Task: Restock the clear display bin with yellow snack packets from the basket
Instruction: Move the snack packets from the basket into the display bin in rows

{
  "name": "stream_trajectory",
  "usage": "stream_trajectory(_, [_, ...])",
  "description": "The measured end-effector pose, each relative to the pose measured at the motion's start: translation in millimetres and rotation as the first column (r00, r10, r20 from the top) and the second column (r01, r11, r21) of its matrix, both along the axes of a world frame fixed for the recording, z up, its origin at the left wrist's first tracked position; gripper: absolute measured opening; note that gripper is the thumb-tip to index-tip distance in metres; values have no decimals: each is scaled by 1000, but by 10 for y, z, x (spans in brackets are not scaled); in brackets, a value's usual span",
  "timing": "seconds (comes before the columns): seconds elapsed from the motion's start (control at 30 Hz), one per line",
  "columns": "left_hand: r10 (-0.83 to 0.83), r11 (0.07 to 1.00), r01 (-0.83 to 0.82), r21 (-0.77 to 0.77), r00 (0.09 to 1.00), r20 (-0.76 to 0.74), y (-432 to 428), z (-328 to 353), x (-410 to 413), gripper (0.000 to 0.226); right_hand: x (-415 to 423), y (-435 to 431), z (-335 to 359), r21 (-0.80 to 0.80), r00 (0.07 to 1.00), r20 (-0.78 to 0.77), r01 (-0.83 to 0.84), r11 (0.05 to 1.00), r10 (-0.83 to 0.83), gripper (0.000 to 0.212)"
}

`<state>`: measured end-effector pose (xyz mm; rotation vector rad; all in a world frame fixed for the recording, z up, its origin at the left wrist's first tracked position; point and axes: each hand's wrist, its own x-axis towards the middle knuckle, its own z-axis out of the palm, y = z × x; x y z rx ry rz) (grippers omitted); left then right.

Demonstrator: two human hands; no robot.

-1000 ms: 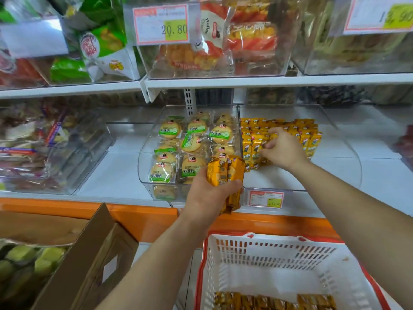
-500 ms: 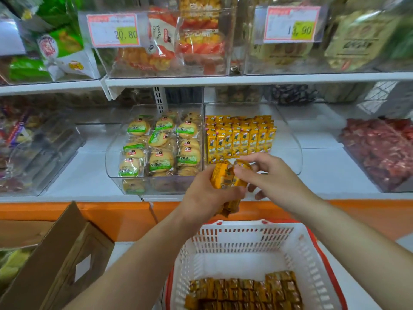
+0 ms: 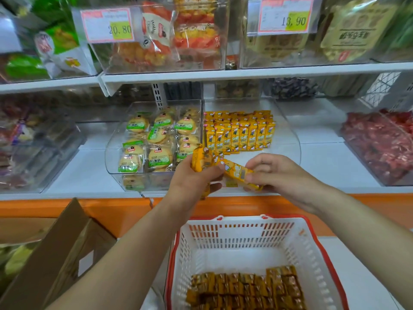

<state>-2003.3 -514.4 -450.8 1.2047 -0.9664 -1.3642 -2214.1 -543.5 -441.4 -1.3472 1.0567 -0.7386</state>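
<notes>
Your left hand (image 3: 190, 180) has its fingers curled round a small bundle of yellow packets (image 3: 200, 159), which stands nearly upright and sticks out above the hand. Your right hand (image 3: 281, 173) is partly closed: its fingers (image 3: 253, 177) and thumb pinch the lower right end of a single yellow packet (image 3: 237, 171). This packet lies tilted between the two hands, and its upper left end reaches the bundle beside your left thumb. I cannot tell if it is already free of the bundle.

Both hands are in front of the clear display bin (image 3: 288, 135), near its front edge. Inside the bin, rows of yellow packets (image 3: 239, 133) stand upright at the back left. Below your hands is the white basket (image 3: 245, 231), and more packets (image 3: 243, 287) lie flat on its bottom.
</notes>
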Motion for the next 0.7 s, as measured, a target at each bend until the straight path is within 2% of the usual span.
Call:
stream_trajectory(0.1, [10,1000,-10,-13,1000,12,-20,-12,19,16,88,29,15,-14,998,-46,-35,999,34,29])
stream_trajectory(0.2, [-2,1000,3,-23,999,50,-16,-24,20,9,156,55,-7,-70,991,-79,-112,991,106,22])
stream_trajectory(0.33, [-15,1000,15,-6,995,101,-8,-15,38,7,201,66,-6,-9,985,-37,-170,985,169,59])
stream_trajectory(0.4, [7,1000,-9,11,992,128,-16,-8,67,8,179,24,11,2,987,-24,-160,987,160,62])
stream_trajectory(0.53, [38,999,-40,11,982,184,-27,0,146,9,98,-199,54,-102,994,-108,-38,994,27,50])
stream_trajectory(0.7, [72,997,-72,0,991,116,-62,-5,230,26,130,-830,-52,-341,944,-253,115,933,-210,50])
